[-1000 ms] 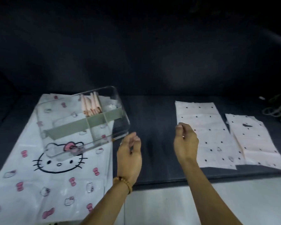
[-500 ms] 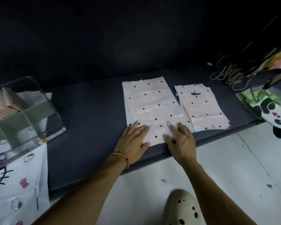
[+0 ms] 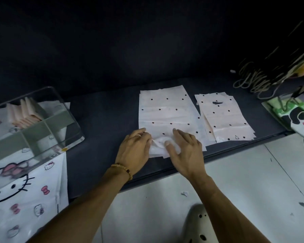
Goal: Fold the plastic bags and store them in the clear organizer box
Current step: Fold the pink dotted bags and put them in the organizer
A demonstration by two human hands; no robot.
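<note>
A pale pink polka-dot plastic bag point(image 3: 165, 111) is spread flat on the dark mat point(image 3: 104, 120), and its near edge is being gathered up by both hands. The left hand point(image 3: 134, 149) lies at the bag's near left corner, and the right hand point(image 3: 184, 149) at its near middle; between them the plastic is bunched and lifted off the mat. The fingers of each hand are curled onto the film, so the edge appears to be pinched by both, though the exact grip under the fingers is hidden.

Just beside this bag, to the right, a second stack of dotted bags point(image 3: 225, 118) lies flat and untouched. Well apart on the left stands the clear organizer box point(image 3: 72, 123), resting on a cartoon-cat printed sheet point(image 3: 25, 199); folded pink bags point(image 3: 23, 113) are already stood upright in its far compartment.

The step in hand is judged to be the first fold of this bag: the near edge has been raised but not yet carried over. For the next move, the pinched edge would need to be brought away from the body and laid evenly onto the far part, both corners being kept level so that the thin, slippery film is not skewed or wrinkled.
</note>
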